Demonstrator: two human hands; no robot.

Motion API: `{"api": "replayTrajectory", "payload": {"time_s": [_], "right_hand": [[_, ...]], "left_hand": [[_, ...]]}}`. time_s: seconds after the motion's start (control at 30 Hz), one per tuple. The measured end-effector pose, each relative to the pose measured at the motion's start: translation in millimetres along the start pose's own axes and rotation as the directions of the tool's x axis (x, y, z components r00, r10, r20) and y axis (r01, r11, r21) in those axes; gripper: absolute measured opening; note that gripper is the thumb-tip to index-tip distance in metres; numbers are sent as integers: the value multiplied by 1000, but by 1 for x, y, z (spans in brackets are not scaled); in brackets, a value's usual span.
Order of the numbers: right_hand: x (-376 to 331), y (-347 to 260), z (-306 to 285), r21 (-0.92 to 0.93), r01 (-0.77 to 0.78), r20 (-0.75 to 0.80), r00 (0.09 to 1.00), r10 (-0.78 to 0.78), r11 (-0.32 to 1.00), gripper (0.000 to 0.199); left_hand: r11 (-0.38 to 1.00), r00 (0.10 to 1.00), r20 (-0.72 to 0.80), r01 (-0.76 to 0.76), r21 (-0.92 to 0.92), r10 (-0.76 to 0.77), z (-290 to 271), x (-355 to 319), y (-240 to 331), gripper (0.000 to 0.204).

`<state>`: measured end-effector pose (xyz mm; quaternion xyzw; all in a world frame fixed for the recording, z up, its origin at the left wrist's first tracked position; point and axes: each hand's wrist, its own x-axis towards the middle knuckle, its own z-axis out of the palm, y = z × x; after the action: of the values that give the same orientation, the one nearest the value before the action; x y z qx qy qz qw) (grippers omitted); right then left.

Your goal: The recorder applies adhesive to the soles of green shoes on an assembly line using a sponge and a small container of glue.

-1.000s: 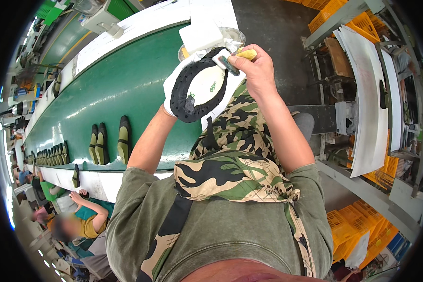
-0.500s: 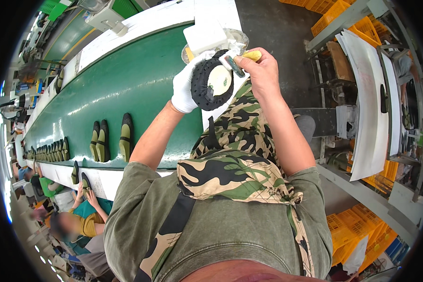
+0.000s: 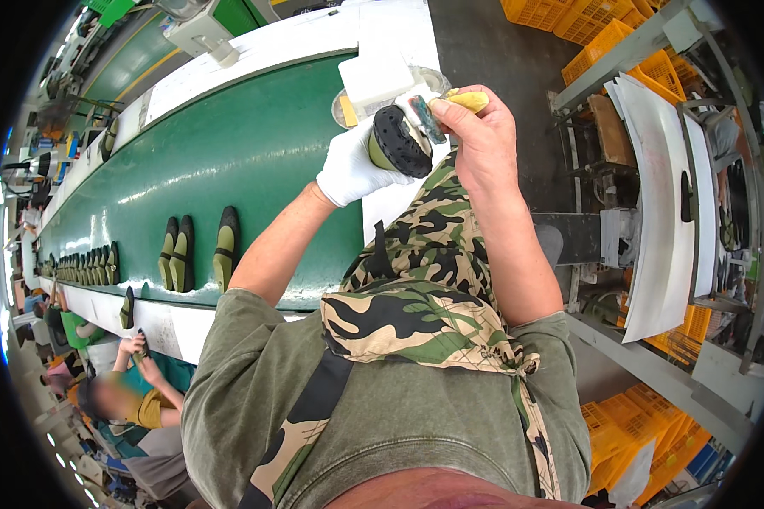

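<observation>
My left hand (image 3: 345,167), in a white glove, grips a shoe (image 3: 396,142) with a black dotted edge and an olive-green side, tilted in the air. My bare right hand (image 3: 486,140) is closed round a brush (image 3: 427,120) with a yellow handle and a dark, stained head. The white bristle end meets the shoe's upper rim; exactly where they touch is hidden. Just beyond both hands sit a white block-like container (image 3: 375,78) and a clear round dish (image 3: 341,108) with a yellow piece in it.
A green conveyor belt (image 3: 289,119) with a white border runs to my left. Several olive-and-black shoes (image 3: 178,254) stand on it. A person (image 3: 140,407) at lower left handles a shoe. Orange crates (image 3: 624,433) and a rack with white sheets (image 3: 649,212) are on my right.
My left hand has turned the shoe, so its pale inner face is mostly hidden and its green side shows. My right hand with the brush has shifted slightly right.
</observation>
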<state>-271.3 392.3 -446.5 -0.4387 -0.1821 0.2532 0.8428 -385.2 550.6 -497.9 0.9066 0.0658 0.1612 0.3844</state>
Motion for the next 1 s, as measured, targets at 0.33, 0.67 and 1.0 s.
{"api": "replayTrajectory", "payload": {"time_s": [0.33,0.67,1.0], "right_hand": [[34,2,7,69,173,67,982,-177,983,16],[66,13,-4,36,290,134,947,-292,956,23],[-20,6,-30,-214,154,410,911,-55,965,25]], "left_hand": [[824,893,432,337,-455,-126,-8,-2,-17,98],[329,848,528,514,-792,-52,-10,-8,-33,92],[-74,843,512,507,-859,-164,-7,-7,-33,66]]}}
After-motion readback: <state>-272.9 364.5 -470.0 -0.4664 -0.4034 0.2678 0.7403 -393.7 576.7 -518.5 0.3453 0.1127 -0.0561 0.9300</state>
